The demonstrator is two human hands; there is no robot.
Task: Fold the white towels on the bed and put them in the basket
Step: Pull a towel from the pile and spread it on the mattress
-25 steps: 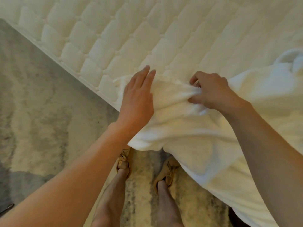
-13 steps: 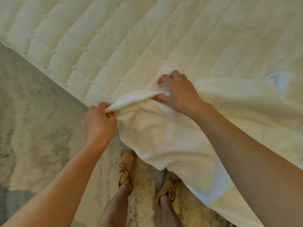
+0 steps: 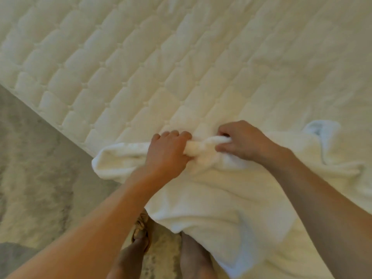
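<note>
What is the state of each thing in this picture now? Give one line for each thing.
bed, bare quilted mattress, no sheet
towel, unfolded and bunched, part on the bed, part hanging over its edge
left hand, fingers curled round the towel's rolled edge
right hand, pinches the same edge
rug, flat on the floor beside the bed

The towel [image 3: 231, 198] lies on the bed [image 3: 141, 67] at its near edge, part draping over toward the floor. Left hand [image 3: 168, 152] and right hand [image 3: 244, 142] sit side by side on its far edge, rug [image 3: 36, 178] left of the bed.
</note>
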